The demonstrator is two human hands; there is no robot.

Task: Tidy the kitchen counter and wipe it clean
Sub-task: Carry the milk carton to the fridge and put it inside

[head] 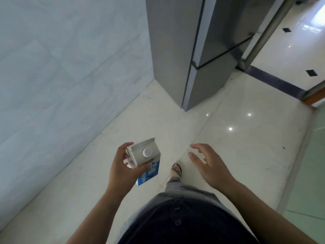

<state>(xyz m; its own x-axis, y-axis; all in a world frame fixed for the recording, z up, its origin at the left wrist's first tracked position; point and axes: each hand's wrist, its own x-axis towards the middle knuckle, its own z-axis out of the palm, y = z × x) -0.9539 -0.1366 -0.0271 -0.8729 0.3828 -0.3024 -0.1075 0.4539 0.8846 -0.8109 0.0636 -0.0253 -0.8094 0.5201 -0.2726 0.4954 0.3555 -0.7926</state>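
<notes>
Counter and cloth are nowhere in view, so the wiping cannot be judged begun; what shows is one tidying errand, a blue-and-white milk carton (146, 160) with its white cap on, carried above the pale floor (228, 155) well short of the grey fridge (193, 50). On the near side of that fridge the left hand (123, 166) wraps its fingers around the carton, while the right hand (209, 166) hangs empty, fingers spread. The fridge doors look closed, so stowing the carton and the rest of the clearing likely remain.
</notes>
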